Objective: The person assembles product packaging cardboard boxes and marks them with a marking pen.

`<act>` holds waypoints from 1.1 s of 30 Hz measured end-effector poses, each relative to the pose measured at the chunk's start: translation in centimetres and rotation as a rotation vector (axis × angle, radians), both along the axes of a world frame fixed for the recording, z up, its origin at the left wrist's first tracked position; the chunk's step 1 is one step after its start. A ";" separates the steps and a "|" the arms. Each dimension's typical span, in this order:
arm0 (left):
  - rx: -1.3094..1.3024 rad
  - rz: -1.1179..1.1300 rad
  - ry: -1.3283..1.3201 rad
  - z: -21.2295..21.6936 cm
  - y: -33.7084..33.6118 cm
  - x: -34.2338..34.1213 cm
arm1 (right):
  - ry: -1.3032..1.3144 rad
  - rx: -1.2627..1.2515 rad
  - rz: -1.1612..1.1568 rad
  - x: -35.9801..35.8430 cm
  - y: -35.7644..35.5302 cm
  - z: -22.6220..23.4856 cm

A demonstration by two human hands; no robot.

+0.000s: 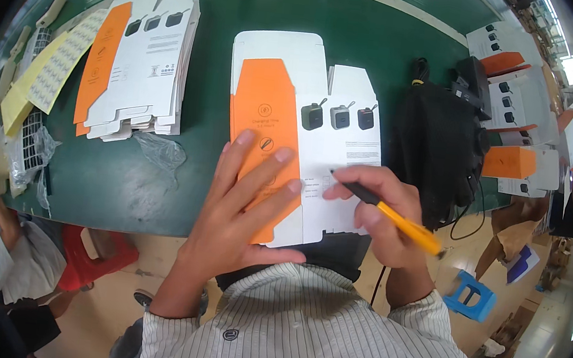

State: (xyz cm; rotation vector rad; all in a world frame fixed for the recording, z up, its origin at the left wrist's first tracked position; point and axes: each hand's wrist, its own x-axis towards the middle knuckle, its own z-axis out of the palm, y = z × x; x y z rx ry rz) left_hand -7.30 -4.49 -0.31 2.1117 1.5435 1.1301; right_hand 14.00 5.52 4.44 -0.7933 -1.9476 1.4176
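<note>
While the left hand (245,203) lies open on the flat carton (298,131), the right hand (380,213) grips a pen (394,218) beside a black bag (436,153).

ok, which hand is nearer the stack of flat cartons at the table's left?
Left. The left hand lies flat on the orange-and-white carton, right of the stack; the right hand, holding a pen, is farther right.

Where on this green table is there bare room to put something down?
The widest bare patch of green table lies between the stack of flat cartons and the orange-and-white carton under the left hand. More bare green runs along the far edge. It is crowded at the right, around the black bag and folded boxes, and at the left by the sticker sheets.
</note>
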 end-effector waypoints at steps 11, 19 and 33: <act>0.010 0.027 0.066 -0.4 0.2 0.1 | -0.101 0.172 0.058 0.4 0.8 -1.6; -0.012 0.049 0.086 -0.4 0.2 0.3 | -0.062 0.306 -0.050 -0.2 0.3 -2.3; -0.023 0.061 0.074 -0.6 0.0 0.5 | -0.083 0.359 -0.018 -0.3 0.4 -2.1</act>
